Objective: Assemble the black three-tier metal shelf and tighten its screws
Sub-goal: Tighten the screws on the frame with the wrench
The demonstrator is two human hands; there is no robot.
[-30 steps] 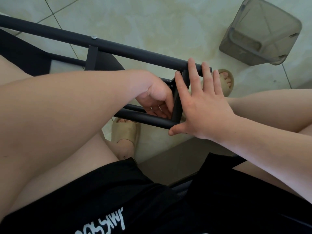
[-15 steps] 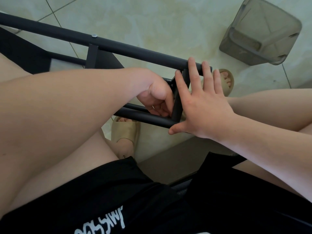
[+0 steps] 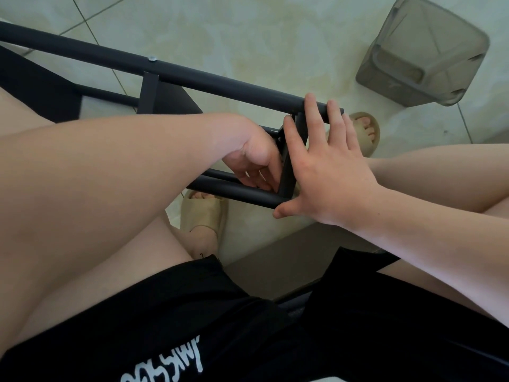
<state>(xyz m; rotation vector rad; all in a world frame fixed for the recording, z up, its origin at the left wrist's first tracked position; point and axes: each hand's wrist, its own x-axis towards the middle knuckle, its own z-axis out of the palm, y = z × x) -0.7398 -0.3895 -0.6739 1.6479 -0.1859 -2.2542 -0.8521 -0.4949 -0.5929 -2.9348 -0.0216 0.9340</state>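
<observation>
Nearest the camera are the person's black shorts (image 3: 192, 312), with white lettering at the lower edge. Just beyond them the black metal shelf frame (image 3: 209, 81) lies on its side over the knees and the tiled floor (image 3: 275, 37), its two round poles running from upper left to centre right.

The left hand (image 3: 253, 153) reaches in between the near pole (image 3: 234, 193) and the far pole, with its fingers curled close against the inner face of the end crossbar (image 3: 287, 175). Whether they pinch a screw or a tool there, I cannot tell, as the hand's own back hides them. The right hand (image 3: 330, 172) lies flat against the outer face of that crossbar, grasping nothing. Its fingers (image 3: 312, 111) are straight and reach up across the tip of the far pole, and the thumb sits at the tip of the near pole.

Set against the frames from a second and half a second ago, very little differs. The right hand presses in the same place, the left keeps its curl with only a slight shift, and the frame has barely moved.

Under the frame are two beige slippers, one (image 3: 203, 213) below the near pole and one (image 3: 363, 130) past the right fingertips. A silver screw head (image 3: 151, 59) shows on the far pole. Farthest off, at upper right, stands a grey translucent bin (image 3: 421, 51).
</observation>
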